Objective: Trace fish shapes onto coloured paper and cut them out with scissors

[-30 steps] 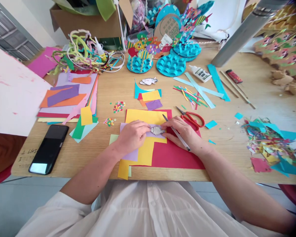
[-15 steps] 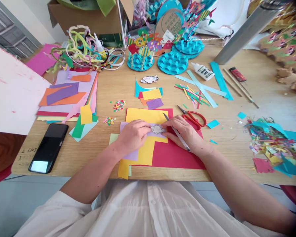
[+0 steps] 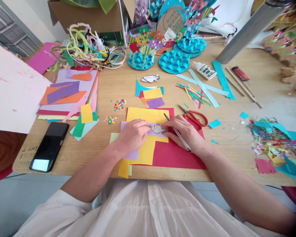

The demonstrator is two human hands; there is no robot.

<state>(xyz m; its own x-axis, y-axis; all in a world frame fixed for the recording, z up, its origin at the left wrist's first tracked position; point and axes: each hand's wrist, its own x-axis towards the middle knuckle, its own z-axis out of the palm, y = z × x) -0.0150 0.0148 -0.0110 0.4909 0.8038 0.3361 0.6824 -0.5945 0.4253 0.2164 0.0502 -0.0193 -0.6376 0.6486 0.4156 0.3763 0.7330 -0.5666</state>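
A small white paper fish (image 3: 158, 129) with drawn black scales lies on a lilac paper strip (image 3: 131, 154). My left hand (image 3: 134, 135) has its fingers closed at the fish's head end. At the tail end, the fingertips of my right hand (image 3: 185, 133) touch the fish, and a pen (image 3: 179, 135) is gripped in that same hand, slanting across it with its tip pointing away from me. Beneath the strip are yellow paper (image 3: 145, 115) and a large red sheet (image 3: 177, 158). Red-handled scissors (image 3: 197, 118) rest just beyond my right hand.
Paper scraps (image 3: 153, 95) and another paper fish (image 3: 150, 78) lie ahead. A glue bottle (image 3: 205, 70), thin paper strips (image 3: 194, 93) and a cuttings pile (image 3: 273, 141) are to the right. At left are a phone (image 3: 49, 148) and stacked coloured paper (image 3: 88, 77). Blue bases (image 3: 174, 62) stand behind.
The camera view has shifted very slightly. Both hands keep the same hold on the paper fish and pen, with no visible movement.
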